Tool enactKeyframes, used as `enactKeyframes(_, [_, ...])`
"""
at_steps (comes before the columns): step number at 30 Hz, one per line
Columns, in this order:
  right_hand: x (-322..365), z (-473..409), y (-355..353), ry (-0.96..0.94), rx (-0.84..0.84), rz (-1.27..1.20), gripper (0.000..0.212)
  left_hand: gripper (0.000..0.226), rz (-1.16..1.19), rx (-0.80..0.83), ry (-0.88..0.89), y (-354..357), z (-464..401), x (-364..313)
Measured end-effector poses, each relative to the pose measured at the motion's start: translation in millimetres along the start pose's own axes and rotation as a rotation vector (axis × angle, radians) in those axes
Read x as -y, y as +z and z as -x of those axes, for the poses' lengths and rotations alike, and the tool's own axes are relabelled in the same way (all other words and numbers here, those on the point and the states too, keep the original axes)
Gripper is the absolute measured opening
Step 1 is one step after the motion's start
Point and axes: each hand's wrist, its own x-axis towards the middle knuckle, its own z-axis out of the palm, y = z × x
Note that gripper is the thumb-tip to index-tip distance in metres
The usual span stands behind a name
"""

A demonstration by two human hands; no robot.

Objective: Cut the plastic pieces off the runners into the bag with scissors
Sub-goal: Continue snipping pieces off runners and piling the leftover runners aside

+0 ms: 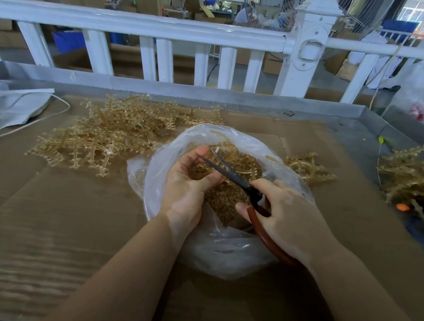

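The left hand (189,183) pinches a runner (206,171) over the bag (225,254) — light, springy, probably brittle. The right hand (286,213) grips the scissors (232,175) — hold near each cut.

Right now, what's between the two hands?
Head view: scissors blades, slightly parted, span from the right hand to the left hand, over the bag.

Behind the scissors (232,175), the left hand (189,183) curls over whatever it holds (hidden by its own fingers). Right of the scissors, 1 heap of runners (411,178) is cut off by the edge.
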Motion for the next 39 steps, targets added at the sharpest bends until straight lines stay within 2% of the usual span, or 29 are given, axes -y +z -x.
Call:
enactKeyframes(4, [0.0, -1.6, 3.3, -0.008, -0.024, 0.023, 0.040, 0.050, -0.077, -0.024, 0.033, -0.8, -1.1, 2.0])
enactKeyframes(13, [-2.0, -0.1, 8.9, -0.018, -0.051, 0.068, 0.051, 0.049, -0.060, -0.063, 0.054, -1.4, -2.5, 4.0])
enactKeyframes(25, [-3.9, 0.2, 8.5, -0.060, -0.032, 0.007, 0.028, 0.047, -0.016, -0.051, 0.079, -1.9, -3.5, 6.3])
enactKeyframes(39, [-6.4, -1.4, 7.8, -0.048, -0.019, 0.052, 0.027, 0.050, -0.086, -0.062, 0.125, -3.1, -4.4, 8.7])
